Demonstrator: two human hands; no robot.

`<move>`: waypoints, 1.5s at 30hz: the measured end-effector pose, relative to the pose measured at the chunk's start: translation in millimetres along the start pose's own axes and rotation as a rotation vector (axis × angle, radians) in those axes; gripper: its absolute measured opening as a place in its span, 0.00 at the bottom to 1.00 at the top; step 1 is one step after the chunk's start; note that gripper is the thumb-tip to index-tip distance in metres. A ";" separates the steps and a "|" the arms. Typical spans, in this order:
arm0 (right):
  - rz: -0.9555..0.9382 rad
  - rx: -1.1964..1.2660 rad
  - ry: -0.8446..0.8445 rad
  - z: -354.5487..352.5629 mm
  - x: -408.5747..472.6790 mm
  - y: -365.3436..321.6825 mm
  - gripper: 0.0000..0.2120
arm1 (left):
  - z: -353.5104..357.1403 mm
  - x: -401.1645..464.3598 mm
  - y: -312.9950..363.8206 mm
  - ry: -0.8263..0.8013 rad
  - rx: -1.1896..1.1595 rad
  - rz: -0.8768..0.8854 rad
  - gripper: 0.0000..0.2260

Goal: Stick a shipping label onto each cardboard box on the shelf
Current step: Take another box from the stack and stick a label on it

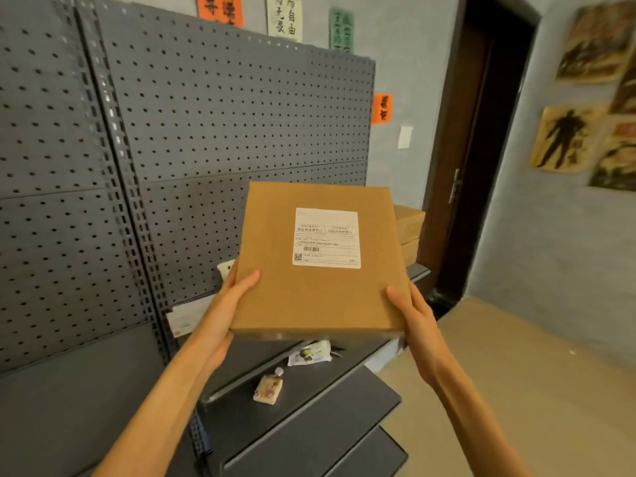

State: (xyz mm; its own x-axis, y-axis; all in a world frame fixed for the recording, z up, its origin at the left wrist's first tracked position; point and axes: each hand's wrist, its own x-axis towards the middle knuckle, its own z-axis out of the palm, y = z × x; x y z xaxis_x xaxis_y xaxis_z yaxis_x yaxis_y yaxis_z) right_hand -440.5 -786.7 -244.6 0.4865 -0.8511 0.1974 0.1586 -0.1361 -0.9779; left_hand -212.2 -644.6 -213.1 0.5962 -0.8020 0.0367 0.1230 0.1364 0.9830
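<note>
- Shelving unit: a grey pegboard back panel with dark metal shelves projecting toward the viewer. It serves as both storage and work surface, which probably explains why the box is held directly above it.
- Cardboard box: held in the air in front of the pegboard, above the shelf tier, labelled face up and tilted toward the head camera. This attitude likely allows the label to be checked before the box is set down.
- Stacked boxes: two further cardboard boxes lie one on the other at the right end of the shelf, behind the held box. Their top faces are mostly hidden, so label status cannot be determined. The held box probably goes back with them.
- Left hand: grips the near left edge of the box, thumb on top and fingers curled underneath.
- Right hand: grips the near right corner, thumb laid along the top face, fingers hidden beneath. Gripping opposite edges keeps the flat box level and the label uncovered.
- Shipping label: white, lying flat near the centre of the top face, with no lifted edge visible. Labelling of this box appears complete.
- Loose sheets: white paper on the shelf to the left, below the box, possibly the label stock; detail is too blurred to confirm.
- Small packets: two packets lie on the lower shelf and are unrelated to the task.
</note>
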 end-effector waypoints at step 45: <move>-0.108 -0.094 0.221 -364.2 292.9 -25.3 0.37 | 404.6 286.8 -37.8 -0.241 -0.048 0.130 0.35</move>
State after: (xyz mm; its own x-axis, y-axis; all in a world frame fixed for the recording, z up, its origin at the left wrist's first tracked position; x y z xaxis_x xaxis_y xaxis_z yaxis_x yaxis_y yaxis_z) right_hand -615.0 -1217.2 -187.2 0.2699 -0.9176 0.2917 0.1139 -0.2703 -0.9560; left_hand -366.8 -1115.1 -166.9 0.4038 -0.8906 0.2093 0.0986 0.2698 0.9579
